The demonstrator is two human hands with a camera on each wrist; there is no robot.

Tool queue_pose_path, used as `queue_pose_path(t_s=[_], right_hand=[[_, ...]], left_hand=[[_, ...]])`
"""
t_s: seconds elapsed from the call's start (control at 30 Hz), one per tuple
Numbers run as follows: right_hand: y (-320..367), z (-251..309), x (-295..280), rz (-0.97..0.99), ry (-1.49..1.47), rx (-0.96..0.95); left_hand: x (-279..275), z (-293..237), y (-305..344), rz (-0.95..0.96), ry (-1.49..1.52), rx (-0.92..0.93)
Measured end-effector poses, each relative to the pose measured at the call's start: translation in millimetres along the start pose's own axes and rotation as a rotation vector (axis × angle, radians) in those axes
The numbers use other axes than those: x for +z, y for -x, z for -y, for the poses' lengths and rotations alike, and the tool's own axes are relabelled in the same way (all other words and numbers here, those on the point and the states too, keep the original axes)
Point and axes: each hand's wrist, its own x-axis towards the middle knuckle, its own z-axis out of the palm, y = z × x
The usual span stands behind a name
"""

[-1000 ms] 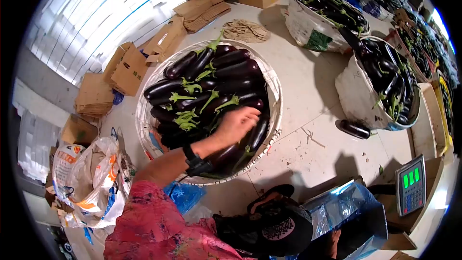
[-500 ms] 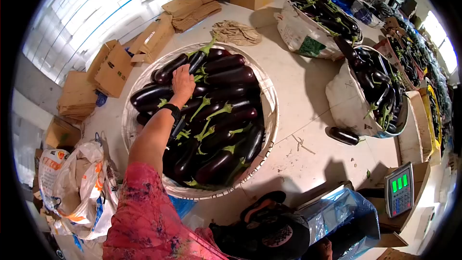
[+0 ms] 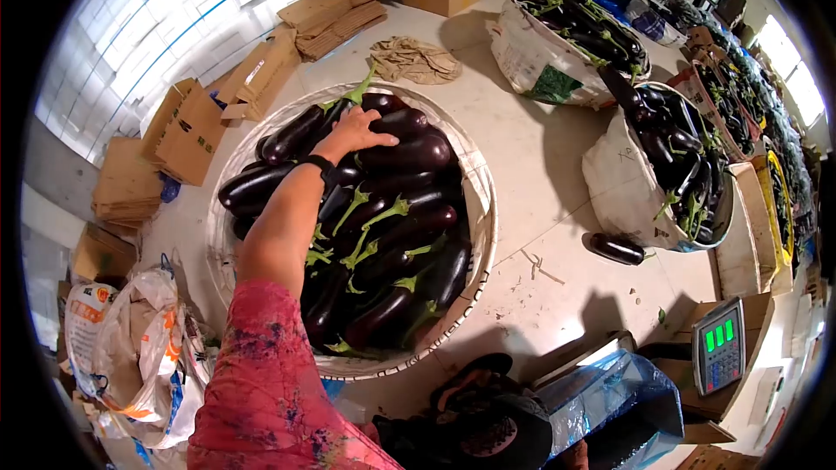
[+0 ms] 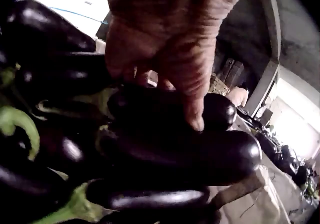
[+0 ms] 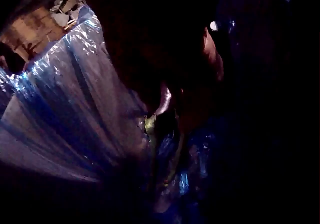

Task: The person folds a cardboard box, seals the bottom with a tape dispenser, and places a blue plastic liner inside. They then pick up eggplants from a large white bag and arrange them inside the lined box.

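Note:
A large round basket (image 3: 488, 244) lined with white woven sheeting holds many dark purple eggplants with green stems. At its far side my left hand (image 3: 353, 132) reaches over them, thumb spread to the right. In the left wrist view, the thumb of my left hand (image 4: 170, 59) touches one glossy eggplant (image 4: 220, 111), and the fingers lie beyond it, partly hidden. My right hand (image 3: 576, 455) is down at the blue plastic bag (image 3: 579, 396), mostly hidden. The right wrist view is very dark; near that hand (image 5: 213, 56) an eggplant (image 5: 165, 98) with a green stem shows in the bag.
Two more eggplant-filled baskets (image 3: 533, 57) (image 3: 610, 174) stand at the right, one loose eggplant (image 3: 616, 249) on the floor beside them. A scale display (image 3: 719, 344) glows at lower right. Flattened cardboard (image 3: 335, 17) and white sacks (image 3: 131, 339) lie around the left.
My left hand went from the basket's right side to its far left, then slightly right along the far eggplants with its thumb spreading. The view has shifted. My right hand stays by the bag.

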Motion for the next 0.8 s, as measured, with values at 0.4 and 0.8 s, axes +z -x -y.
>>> queue_pose_path(t_s=[0.4, 0.8], right_hand=[[-20, -97, -28, -0.021, 1.256, -0.850], [123, 65, -126, -0.613, 0.212, -0.314]], left_hand=[[-31, -86, 124, -0.260, 0.455, 0.235], [-23, -367, 299, 1.118, 1.012, 0.233]])
